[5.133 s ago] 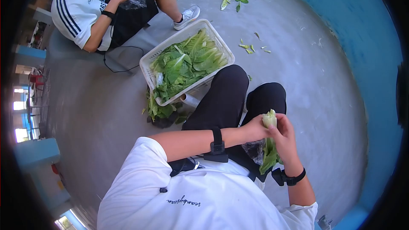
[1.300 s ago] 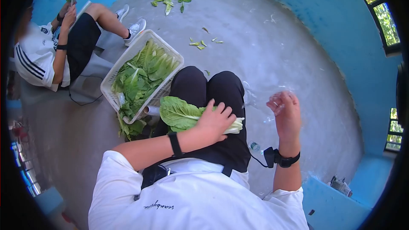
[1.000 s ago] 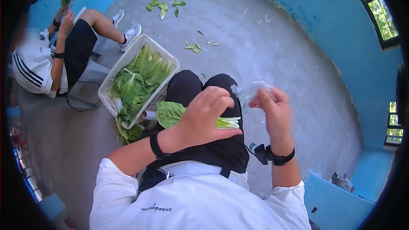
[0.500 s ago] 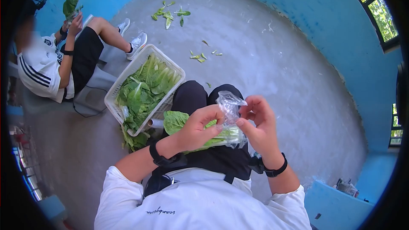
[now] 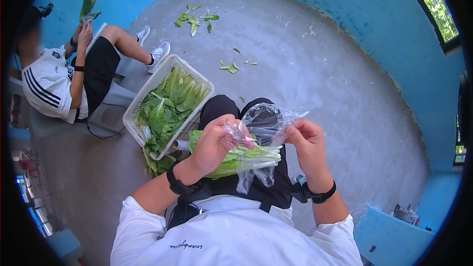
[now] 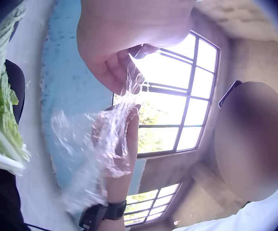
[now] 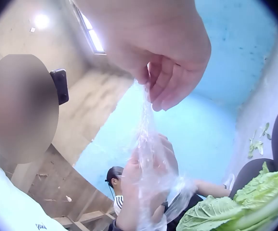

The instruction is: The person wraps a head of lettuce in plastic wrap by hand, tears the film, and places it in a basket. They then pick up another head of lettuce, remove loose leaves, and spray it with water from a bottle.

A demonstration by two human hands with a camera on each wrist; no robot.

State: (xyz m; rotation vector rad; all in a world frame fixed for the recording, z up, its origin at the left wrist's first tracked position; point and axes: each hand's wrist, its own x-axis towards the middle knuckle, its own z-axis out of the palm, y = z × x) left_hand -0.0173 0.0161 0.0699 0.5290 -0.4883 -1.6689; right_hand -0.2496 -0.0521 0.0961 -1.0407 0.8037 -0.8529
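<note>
A sheet of clear plastic film (image 5: pixel 261 118) is stretched between both hands above the lap. My left hand (image 5: pixel 214 143) pinches its left side, and part of the film lies over those fingers. My right hand (image 5: pixel 308 148) pinches the other side between thumb and fingers; the right wrist view shows this right hand (image 7: pixel 163 57) gripping gathered film (image 7: pixel 146 125). Beneath the film, a bundle of leafy greens (image 5: pixel 224 167) lies across the thighs, pale stems toward the right, partly seen through the plastic. In the left wrist view the greens (image 6: pixel 4 120) are at the left edge.
A white crate (image 5: pixel 129 117) full of greens stands left of the knees, with more leaves and a cardboard-cored roll (image 5: pixel 181 145) beside it. Another person (image 5: pixel 54 83) sits at the upper left, holding a leafy bunch (image 5: pixel 88 6). Leaf scraps (image 5: pixel 193 19) lie on the floor.
The crumpled film has been spread wider between the hands and now hangs over the stems. Earlier, my left hand rested on the greens while my right held film off to the side.
</note>
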